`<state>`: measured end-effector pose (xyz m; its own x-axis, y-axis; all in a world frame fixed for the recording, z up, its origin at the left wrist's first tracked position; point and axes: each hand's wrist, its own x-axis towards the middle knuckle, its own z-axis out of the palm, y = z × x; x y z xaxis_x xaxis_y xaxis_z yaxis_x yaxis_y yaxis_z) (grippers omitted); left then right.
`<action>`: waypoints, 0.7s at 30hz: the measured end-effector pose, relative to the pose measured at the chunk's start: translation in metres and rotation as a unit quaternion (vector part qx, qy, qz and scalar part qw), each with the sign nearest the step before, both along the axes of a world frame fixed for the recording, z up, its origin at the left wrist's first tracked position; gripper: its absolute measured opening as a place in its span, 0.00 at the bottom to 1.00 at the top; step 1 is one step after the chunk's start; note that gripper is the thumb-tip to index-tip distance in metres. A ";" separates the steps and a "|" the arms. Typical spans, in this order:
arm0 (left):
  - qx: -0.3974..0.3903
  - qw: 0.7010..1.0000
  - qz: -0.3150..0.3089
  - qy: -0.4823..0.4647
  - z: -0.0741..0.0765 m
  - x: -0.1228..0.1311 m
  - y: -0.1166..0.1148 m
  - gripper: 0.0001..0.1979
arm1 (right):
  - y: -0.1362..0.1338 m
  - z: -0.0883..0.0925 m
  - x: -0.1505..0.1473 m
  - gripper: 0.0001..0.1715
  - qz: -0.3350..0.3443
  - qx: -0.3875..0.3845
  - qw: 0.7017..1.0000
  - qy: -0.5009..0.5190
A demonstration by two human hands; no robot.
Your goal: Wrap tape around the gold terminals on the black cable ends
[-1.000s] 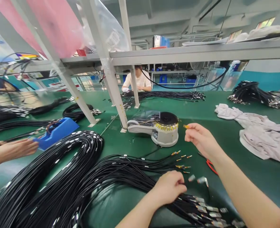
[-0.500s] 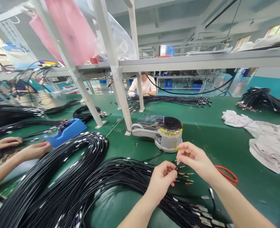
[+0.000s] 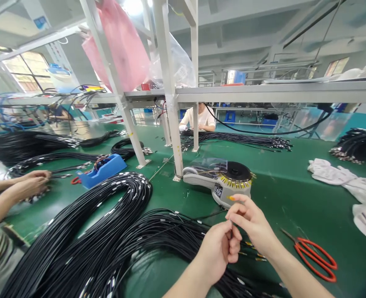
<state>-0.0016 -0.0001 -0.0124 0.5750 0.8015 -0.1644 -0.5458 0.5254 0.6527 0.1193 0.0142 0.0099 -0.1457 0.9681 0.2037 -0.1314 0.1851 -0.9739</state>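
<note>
My left hand (image 3: 217,247) is closed around a black cable (image 3: 231,232) near its end, thumb on top. At the tip of that cable my right hand (image 3: 250,221) pinches with thumb and fingers, touching the left fingertips. A small orange-yellow piece (image 3: 232,198) shows by a raised finger of the right hand; what it is, I cannot make out. Below and left of my hands lies a thick bundle of black cables (image 3: 158,231) with white tags. Some yellow-tipped cable ends (image 3: 260,257) stick out under the right hand.
Behind my hands stands a grey tape dispenser (image 3: 231,188) with a black round top. Red-handled scissors (image 3: 315,258) lie at right, white gloves (image 3: 335,174) beyond. A blue tape holder (image 3: 104,171) and a co-worker's hands (image 3: 30,186) are at left. Shelf posts (image 3: 172,124) rise behind.
My hands have come closer together at the cable end. The view has swung left and up, bringing the scissors fully into sight. The co-worker's hands at left have drawn back from the blue holder.
</note>
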 end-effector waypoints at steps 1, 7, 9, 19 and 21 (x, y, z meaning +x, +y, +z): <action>-0.012 1.000 -0.024 -0.013 0.000 -0.001 0.001 0.14 | -0.001 -0.001 -0.001 0.20 -0.005 0.005 1.000 0.001; -0.014 0.992 -0.086 -0.088 -0.001 -0.004 0.005 0.11 | -0.003 -0.004 -0.006 0.22 -0.016 0.021 0.999 0.040; -0.005 0.993 -0.072 -0.090 -0.001 -0.003 0.004 0.10 | -0.004 -0.003 -0.007 0.23 -0.014 0.019 0.998 0.057; -0.001 0.997 -0.044 -0.067 -0.004 -0.005 0.006 0.13 | -0.014 0.003 -0.015 0.21 -0.041 0.031 0.998 0.034; -0.001 0.997 -0.035 -0.068 -0.005 -0.004 0.005 0.11 | -0.013 0.002 -0.014 0.21 -0.044 0.031 0.998 0.036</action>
